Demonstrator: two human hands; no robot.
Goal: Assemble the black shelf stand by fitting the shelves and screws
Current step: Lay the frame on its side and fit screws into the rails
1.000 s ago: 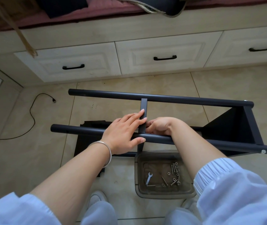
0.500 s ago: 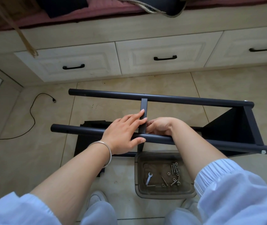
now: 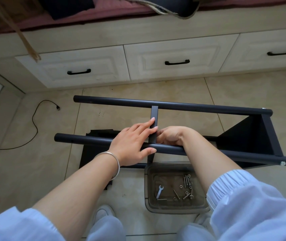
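The black shelf stand lies on its side on the tile floor, its near pole (image 3: pixel 86 140) and far pole (image 3: pixel 191 106) running left to right. A narrow middle shelf (image 3: pixel 154 112) stands edge-up between them. An end shelf (image 3: pixel 243 136) is fixed at the right. My left hand (image 3: pixel 131 143) lies flat over the near pole, straight fingers along the middle shelf's edge. My right hand (image 3: pixel 171 136) is curled just behind the near pole, fingertips against the shelf's right side; what they pinch is hidden.
A clear tray (image 3: pixel 175 208) by my feet holds a small wrench (image 3: pixel 160 188) and several screws (image 3: pixel 186 180) and nuts. A loose black panel (image 3: pixel 93 153) lies under the stand at the left. A black cable (image 3: pixel 34 122) trails at the far left. Cream drawers (image 3: pixel 173 54) line the back.
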